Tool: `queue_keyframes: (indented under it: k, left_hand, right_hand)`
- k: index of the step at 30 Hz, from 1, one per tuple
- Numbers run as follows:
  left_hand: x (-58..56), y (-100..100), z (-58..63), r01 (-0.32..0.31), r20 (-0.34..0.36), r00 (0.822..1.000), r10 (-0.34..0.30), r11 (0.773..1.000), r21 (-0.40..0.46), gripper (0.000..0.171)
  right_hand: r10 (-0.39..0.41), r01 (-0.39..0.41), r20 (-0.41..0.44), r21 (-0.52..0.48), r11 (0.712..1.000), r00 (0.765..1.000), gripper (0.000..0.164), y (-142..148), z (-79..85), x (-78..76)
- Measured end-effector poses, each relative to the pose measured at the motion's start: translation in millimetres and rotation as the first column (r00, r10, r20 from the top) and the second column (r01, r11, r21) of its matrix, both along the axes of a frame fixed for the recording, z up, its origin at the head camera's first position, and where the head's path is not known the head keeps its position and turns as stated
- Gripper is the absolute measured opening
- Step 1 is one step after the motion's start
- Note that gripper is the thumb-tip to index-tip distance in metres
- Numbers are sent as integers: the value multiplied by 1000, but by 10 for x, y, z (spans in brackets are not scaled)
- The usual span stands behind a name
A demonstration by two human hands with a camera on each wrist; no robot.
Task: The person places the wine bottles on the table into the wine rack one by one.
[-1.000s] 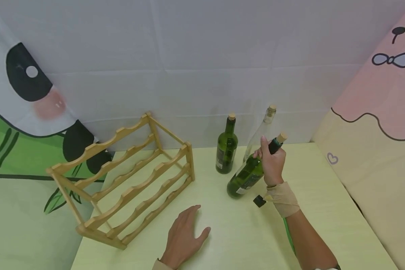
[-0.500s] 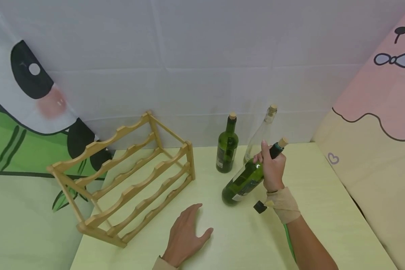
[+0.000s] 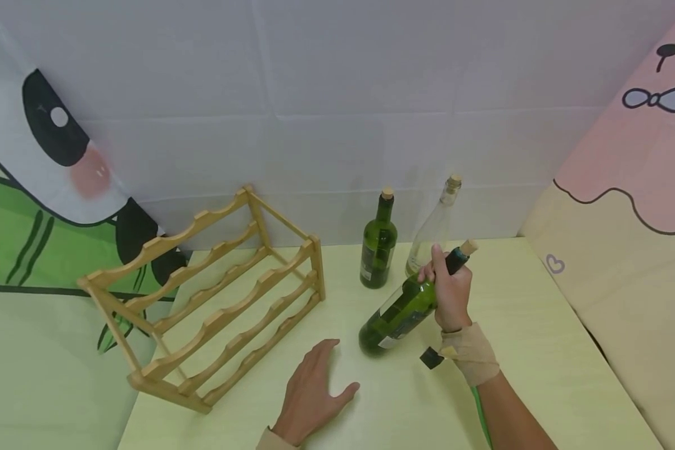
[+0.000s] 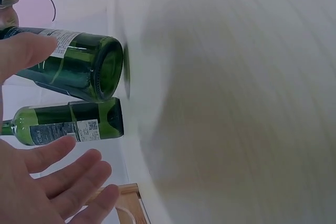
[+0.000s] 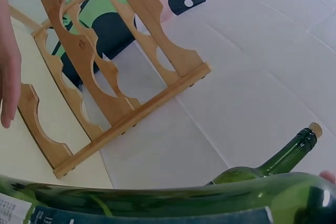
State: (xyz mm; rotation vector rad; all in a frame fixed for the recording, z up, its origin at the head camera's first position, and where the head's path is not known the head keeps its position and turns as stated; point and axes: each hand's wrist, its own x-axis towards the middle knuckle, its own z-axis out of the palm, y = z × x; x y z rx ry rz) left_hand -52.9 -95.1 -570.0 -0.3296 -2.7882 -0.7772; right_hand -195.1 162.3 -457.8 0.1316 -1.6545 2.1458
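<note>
My right hand [image 3: 452,292] grips a green wine bottle [image 3: 399,315] round its neck and shoulder. The bottle is corked and tilted, its base pointing down and left; in the left wrist view that base [image 4: 110,69] appears just off the table. My left hand [image 3: 313,394] hovers low near the table's front, fingers spread and holding nothing, left of the tilted bottle's base. Behind, a second green wine bottle [image 3: 378,250] stands upright with a cork. Beside it a clear corked bottle [image 3: 430,234] also stands, partly hidden by my right hand.
A wooden wine rack [image 3: 219,312] with scalloped rails stands on the left of the pale table [image 3: 540,350]. A white cloth wall [image 3: 337,125] rises behind the bottles. A small black block [image 3: 431,358] and a green cable [image 3: 480,415] hang by the right wrist.
My right hand has brought the tilted green wine bottle down and left, toward my left hand. The left hand has shifted slightly right. Rack and standing bottles have stayed put.
</note>
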Motion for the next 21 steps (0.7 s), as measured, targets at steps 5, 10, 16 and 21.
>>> queue_keyframes:
  k: [5,10,16,21]
  left_hand:
    - [-13,28,2,11,-9,1000,-11,1000,13,86]
    - [-8,62,17,25,-1,1000,-25,1000,5,89]
    - [-17,127,27,46,34,998,-47,999,5,94]
    - [-70,155,-2,63,-23,998,-63,998,-3,97]
  right_hand:
    - [15,-15,27,-5,1000,1000,43,-42,-12,51]
    - [33,-33,55,-14,999,998,44,-61,-37,101]
    - [66,-66,55,-2,998,996,45,-58,-52,143]
    - [103,-100,56,-46,994,993,44,-65,-37,151]
